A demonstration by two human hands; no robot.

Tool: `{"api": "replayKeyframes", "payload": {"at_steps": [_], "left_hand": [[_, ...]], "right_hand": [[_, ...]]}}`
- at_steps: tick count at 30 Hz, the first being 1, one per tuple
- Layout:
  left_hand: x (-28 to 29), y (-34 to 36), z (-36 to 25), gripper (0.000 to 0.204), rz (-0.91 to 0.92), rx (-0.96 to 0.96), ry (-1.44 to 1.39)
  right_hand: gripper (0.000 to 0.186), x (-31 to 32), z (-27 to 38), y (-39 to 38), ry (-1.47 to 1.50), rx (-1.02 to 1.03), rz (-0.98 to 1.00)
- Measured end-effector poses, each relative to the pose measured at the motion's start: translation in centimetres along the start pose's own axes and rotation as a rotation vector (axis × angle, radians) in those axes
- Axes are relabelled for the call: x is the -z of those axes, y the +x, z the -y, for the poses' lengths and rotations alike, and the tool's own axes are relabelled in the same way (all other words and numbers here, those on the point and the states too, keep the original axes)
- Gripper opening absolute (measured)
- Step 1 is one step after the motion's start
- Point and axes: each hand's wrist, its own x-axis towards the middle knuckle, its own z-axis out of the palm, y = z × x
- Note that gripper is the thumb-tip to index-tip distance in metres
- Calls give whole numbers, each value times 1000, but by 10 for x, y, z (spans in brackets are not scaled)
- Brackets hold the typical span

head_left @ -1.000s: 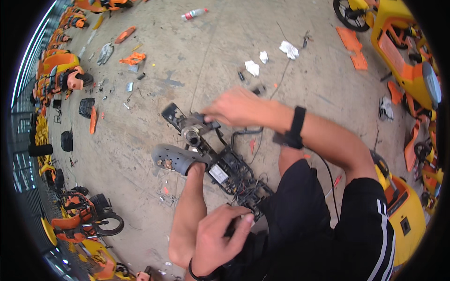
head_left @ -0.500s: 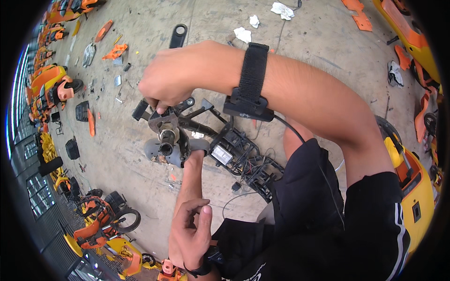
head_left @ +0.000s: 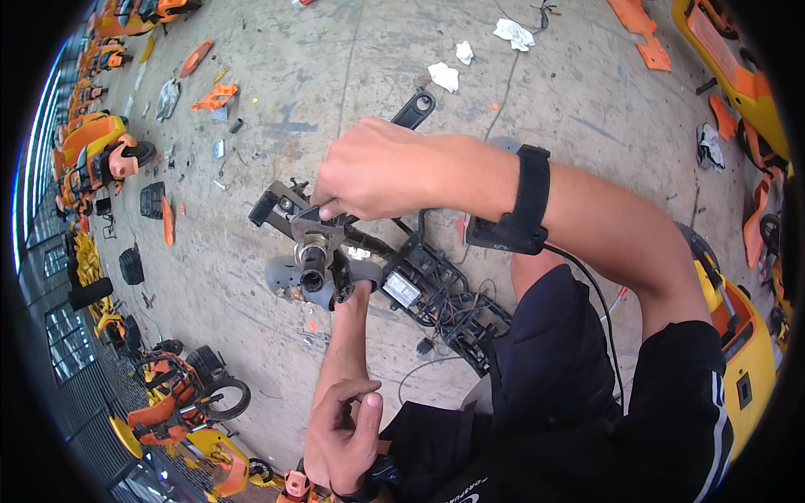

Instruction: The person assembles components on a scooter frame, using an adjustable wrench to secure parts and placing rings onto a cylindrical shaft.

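My right hand (head_left: 369,172) is closed on the dark metal front fork of a stripped scooter frame (head_left: 444,293), beside the steering-tube end (head_left: 314,268). A flat black bar with a round-holed end (head_left: 415,109) sticks out beyond the knuckles, and a black rectangular bracket (head_left: 268,207) projects on the left. What the fingertips press on is partly hidden. My left hand (head_left: 344,432) rests by my bare lower leg with fingers loosely curled and thumb apart, nothing visible in it. My foot, in a grey clog (head_left: 289,275), stands beside the tube end.
Loose wires and a silver box (head_left: 402,290) sit on the frame. White rags (head_left: 444,77) and orange plastic pieces (head_left: 216,96) lie on the concrete floor. Yellow-orange scooters (head_left: 92,151) stand on the left, with another yellow body (head_left: 746,369) close on my right.
My right hand has moved to the right, and the holed bar has swung from nearly upright toward the upper right. The bracket has turned with it. My left hand has hardly moved.
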Motion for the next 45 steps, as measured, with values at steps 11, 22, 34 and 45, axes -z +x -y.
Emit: {"api": "replayKeyframes", "payload": {"at_steps": [11, 22, 34, 45], "left_hand": [[-5, -5, -6, 14, 3, -67, -5], [-8, -1, -6, 13, -38, 19, -12], [-2, -2, -6, 12, 44, 34, 48], [-8, 2, -7, 13, 92, -41, -54]], "right_hand": [[19, -26, 17, -26, -44, -174, -140], [24, -54, 26, -47, 216, -331, -254], [25, -8, -6, -2, 173, -58, 4], [24, -29, 7, -30, 142, -180, -88]]}}
